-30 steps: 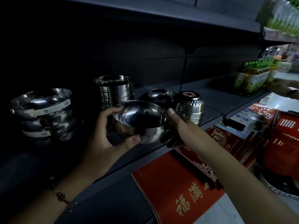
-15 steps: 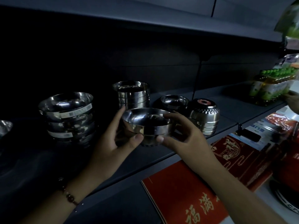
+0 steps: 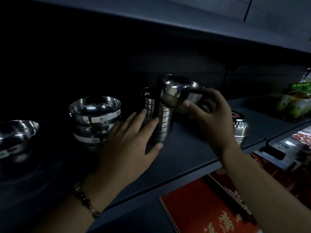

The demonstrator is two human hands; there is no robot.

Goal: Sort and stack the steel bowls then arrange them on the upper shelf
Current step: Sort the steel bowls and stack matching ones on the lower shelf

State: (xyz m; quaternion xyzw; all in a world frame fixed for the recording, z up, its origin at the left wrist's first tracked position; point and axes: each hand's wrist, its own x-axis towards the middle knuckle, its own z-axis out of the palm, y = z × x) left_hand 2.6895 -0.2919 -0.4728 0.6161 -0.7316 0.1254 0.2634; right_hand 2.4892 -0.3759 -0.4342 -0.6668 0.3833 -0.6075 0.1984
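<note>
The right hand (image 3: 212, 115) pinches one bowl (image 3: 178, 95) up in the air, tipped, just above the tall stack (image 3: 157, 118) that the flat, open left hand (image 3: 133, 140) steadies on the shelf (image 3: 193, 152) — another stack (image 3: 96, 118) looks done — more bowls likely remain.

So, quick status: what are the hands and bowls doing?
Right hand grips one steel bowl, tilted above the tall stack. Left hand open, fingers against that stack. Nothing in the way.
</note>
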